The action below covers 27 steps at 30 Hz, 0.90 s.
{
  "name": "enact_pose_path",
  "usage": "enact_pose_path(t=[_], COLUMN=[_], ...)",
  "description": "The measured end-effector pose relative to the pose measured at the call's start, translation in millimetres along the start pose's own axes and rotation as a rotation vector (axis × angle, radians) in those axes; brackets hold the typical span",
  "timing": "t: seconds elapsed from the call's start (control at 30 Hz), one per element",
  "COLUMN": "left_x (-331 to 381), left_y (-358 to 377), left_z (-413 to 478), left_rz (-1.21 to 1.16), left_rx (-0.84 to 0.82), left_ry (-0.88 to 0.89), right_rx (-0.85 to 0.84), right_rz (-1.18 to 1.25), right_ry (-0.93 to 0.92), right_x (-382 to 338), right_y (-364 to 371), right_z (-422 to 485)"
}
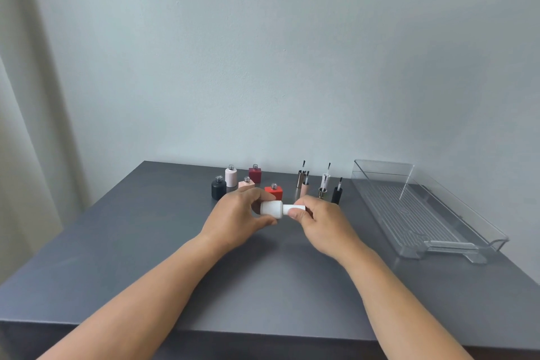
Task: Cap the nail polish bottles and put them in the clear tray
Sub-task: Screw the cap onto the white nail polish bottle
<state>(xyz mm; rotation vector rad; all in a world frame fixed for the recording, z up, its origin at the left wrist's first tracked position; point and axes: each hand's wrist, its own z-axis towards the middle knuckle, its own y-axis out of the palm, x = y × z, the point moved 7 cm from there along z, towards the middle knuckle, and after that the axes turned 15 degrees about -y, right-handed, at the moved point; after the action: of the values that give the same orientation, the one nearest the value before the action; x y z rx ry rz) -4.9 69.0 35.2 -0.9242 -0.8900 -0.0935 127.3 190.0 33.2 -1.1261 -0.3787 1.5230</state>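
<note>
From where I stand, the job has barely started. The person holds the white bottle (pixel 271 209) on its side, lifted above the grey table (pixel 146 257) at about its middle. The left hand (pixel 242 216) is wrapped around the bottle's body, and the right hand (pixel 321 219) pinches the white cap (pixel 293 208) between thumb and fingers. The cap sits against the neck, but I cannot tell whether it is screwed fully home. My guess is that this is the first bottle being closed. Behind the hands, five others stand upright with bare threaded necks: a black bottle (pixel 218 187), a pale pink bottle (pixel 230 176), a dark red bottle (pixel 255 174), a peach bottle (pixel 246 183) and a red bottle (pixel 274 191). The red one is just beyond the left knuckles. To their right, a cluster of loose caps (pixel 321 184) stands with the brushes pointing up. The clear tray (pixel 409 207) lies well apart on the right, running front to back near the table's right edge, and I see no bottle in it. So capping and placing remain for nearly everything. The tabletop between the right hand and the tray is open, though the upright brushes stand close to that path and look easy to knock. The tray's raised wall has to be cleared on the way in.
</note>
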Motion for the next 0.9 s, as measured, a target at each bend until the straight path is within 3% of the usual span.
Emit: enact_pose_path(t=[0.33, 0.5, 0.77, 0.9], left_x=[9, 7, -6, -16], left_y=[3, 0, -7, -7], left_z=[-6, -6, -5, -5], left_rz=[0.163, 0.146, -0.109, -0.210], left_rx=[0.097, 0.110, 0.017, -0.048], left_ry=[0.088, 0.059, -0.078, -0.190], right_rx=[-0.013, 0.059, 0.325, 0.591], right_rz=[0.092, 0.129, 0.509, 0.462], right_ry=[0.083, 0.083, 0.028, 0.150], right_x=[10, 10, -2, 25], right_y=[5, 2, -20, -50], right_z=[0, 0, 1, -6])
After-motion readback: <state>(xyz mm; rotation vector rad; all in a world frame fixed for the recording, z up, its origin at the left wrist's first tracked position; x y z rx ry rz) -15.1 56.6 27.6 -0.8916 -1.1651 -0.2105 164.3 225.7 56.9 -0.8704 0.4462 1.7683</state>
